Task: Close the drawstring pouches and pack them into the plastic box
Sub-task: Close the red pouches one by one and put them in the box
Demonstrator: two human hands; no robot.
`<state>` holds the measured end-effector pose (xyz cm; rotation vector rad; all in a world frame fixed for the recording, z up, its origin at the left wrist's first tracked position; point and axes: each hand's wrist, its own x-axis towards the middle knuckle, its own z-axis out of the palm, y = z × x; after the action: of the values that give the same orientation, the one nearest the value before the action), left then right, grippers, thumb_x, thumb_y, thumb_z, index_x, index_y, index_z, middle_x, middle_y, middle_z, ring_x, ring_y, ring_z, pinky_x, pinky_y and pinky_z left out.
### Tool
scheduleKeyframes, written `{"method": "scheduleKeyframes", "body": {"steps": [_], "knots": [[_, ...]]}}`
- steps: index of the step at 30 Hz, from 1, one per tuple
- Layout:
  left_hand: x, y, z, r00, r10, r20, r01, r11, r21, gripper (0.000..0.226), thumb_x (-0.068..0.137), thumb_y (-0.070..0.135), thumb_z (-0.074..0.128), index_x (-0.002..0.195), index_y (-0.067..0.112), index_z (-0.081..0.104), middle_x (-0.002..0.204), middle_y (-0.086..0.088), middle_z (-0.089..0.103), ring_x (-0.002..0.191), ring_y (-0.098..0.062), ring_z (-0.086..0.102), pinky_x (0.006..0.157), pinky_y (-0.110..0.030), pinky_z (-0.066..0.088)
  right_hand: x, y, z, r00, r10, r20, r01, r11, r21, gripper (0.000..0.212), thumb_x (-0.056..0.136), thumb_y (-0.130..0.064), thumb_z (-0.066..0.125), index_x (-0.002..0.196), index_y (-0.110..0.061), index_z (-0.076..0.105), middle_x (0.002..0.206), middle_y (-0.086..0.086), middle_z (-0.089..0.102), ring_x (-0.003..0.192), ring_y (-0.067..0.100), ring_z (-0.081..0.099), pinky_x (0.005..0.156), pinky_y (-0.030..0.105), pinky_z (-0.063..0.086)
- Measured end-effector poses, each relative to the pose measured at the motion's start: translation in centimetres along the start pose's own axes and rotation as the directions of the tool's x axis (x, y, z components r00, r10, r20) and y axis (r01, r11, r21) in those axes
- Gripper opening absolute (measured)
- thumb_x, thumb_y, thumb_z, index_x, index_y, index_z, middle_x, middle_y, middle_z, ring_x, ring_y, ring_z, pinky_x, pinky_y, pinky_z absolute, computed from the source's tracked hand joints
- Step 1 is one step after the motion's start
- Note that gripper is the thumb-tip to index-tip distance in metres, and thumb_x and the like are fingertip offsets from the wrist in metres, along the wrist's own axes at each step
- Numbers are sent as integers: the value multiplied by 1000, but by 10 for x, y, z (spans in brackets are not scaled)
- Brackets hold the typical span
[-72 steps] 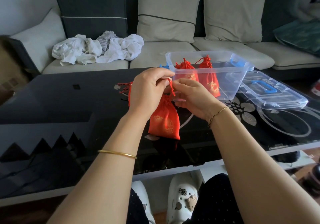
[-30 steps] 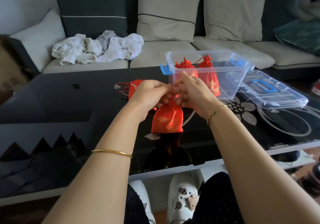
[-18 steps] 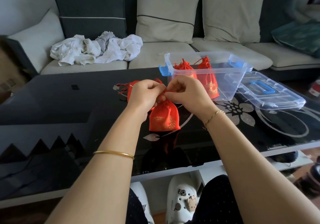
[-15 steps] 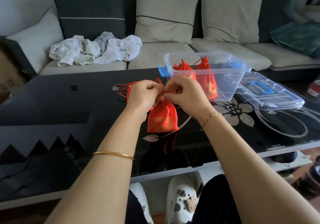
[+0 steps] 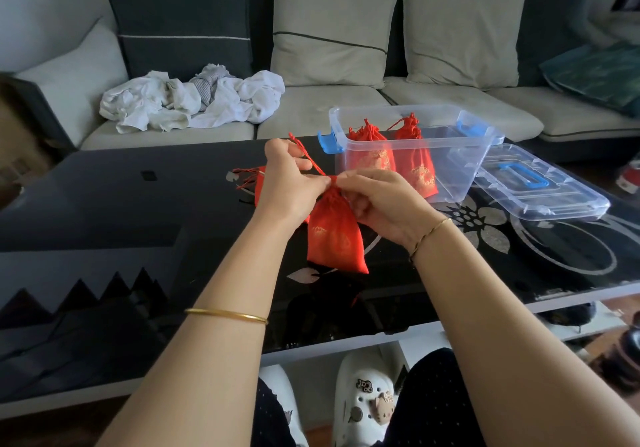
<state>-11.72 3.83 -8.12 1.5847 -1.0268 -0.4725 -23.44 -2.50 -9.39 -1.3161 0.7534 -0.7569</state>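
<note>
Surface: dark glass, carrying everything within easy reach of the seated person.
Waiting pouch: red and lying flat with its strings splayed. It is mostly hidden by a hand, so I cannot tell whether it is closed.
Left grip: clenched on the cord, drawing it up and away so the pull cinches the mouth.
Cord: taut, running from the pouch neck up through the fingers.
Held pouch: between the hands with its neck gathered tight, and closing looks nearly done. I cannot tell whether its bottom touches the surface.
Right grip: pinches the neck, bracing it against the pull.
Plastic box: open and just beyond the hands, so packing needs only a short reach.
Packed pouches: two standing upright at the left end, with room to their right.
Lid: set aside to the right of the box, likely until packing ends.
</note>
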Motion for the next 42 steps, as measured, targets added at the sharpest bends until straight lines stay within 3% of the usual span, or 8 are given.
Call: {"method": "scheduleKeyframes", "body": {"steps": [5, 9, 13, 18, 28, 36, 39, 42], "knots": [[-2, -5, 3, 959, 282, -18, -267, 926, 267, 55, 76, 6, 75, 106, 17, 30, 111, -4, 37, 79, -15, 56, 64, -13, 45, -1, 0, -4, 985, 171, 7, -170, 971, 169, 23, 89, -6, 58, 67, -11, 60, 58, 1, 45, 49, 8, 35, 54, 21, 32], [-2, -8, 4, 886, 461, 39, -430, 788, 440, 57, 71, 9, 79, 112, 9, 40, 114, -7, 35, 104, -26, 50, 84, -34, 47, -3, -3, -7, 982, 190, -19, -183, 964, 194, 19, 89, -6, 59, 70, -10, 60, 59, 1, 45, 51, 8, 36, 56, 21, 33], [-1, -9, 4, 840, 530, 115, -497, 666, 557, 50, 71, 13, 78, 107, 22, 45, 134, -12, 38, 121, -31, 40, 95, -42, 38, -4, -3, -9, 978, 209, -2, -203, 955, 218, 18, 88, -6, 59, 71, -10, 60, 61, 1, 47, 52, 8, 37, 57, 21, 34], [-3, -10, 4, 839, 526, 143, -495, 625, 604, 14, 75, 16, 76, 86, 18, 68, 143, -6, 38, 135, -28, 29, 101, -46, 30, -3, -2, -11, 980, 201, 7, -198, 961, 193, 15, 88, -6, 60, 74, -10, 63, 62, 1, 50, 52, 8, 41, 57, 20, 38], [2, -10, 4, 835, 539, 111, -500, 657, 564, 4, 76, 16, 74, 75, 15, 70, 135, 2, 50, 128, -23, 37, 94, -34, 23, -3, 0, -15, 992, 111, 56, -117, 986, 120, 10, 88, -7, 60, 81, -8, 66, 68, 2, 55, 57, 7, 45, 60, 18, 43], [1, -15, 7, 949, 303, 90, -295, 744, 600, 12, 93, 17, 54, 83, 17, 60, 91, 9, 54, 88, -14, 54, 80, -34, 40, 2, 12, -30, 962, -72, -263, -16, 948, -316, 20, 87, -7, 62, 68, -12, 66, 69, 0, 59, 59, 9, 45, 61, 24, 45], [3, -11, 8, 981, 160, 110, -193, 848, 493, 13, 95, 17, 49, 88, 14, 60, 89, 6, 57, 84, -14, 55, 77, -34, 47, -4, 11, -29, 969, -95, -227, 1, 924, -381, 11, 93, -18, 56, 94, -13, 66, 81, -3, 63, 72, 10, 57, 67, 25, 51], [4, -5, 5, 987, 102, 121, -144, 898, 415, 15, 96, 20, 49, 92, 13, 62, 85, 7, 58, 87, -15, 58, 77, -32, 46, -11, 9, -32, 988, -101, -118, 38, 894, -447, 42, 87, -36, 62, 122, -16, 53, 104, -6, 63, 92, 10, 62, 77, 30, 56]]}}
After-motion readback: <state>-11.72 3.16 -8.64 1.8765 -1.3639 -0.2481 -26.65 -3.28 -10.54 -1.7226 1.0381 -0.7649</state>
